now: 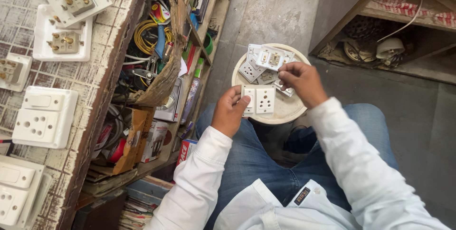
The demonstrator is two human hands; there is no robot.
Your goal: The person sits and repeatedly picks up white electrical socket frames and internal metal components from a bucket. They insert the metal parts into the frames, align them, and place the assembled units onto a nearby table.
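Wooden counter (102, 75) at left carries white switch-socket units (43, 116); white round bucket (289, 111) holds loose socket plates (266, 61); left hand (230, 111) grips a white socket plate (259, 100) over it; right hand (301, 81) pinches another plate's edge.

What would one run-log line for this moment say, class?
left hand: holds white plastic socket plate | right hand: on pile of white socket plates | support: round white stool top
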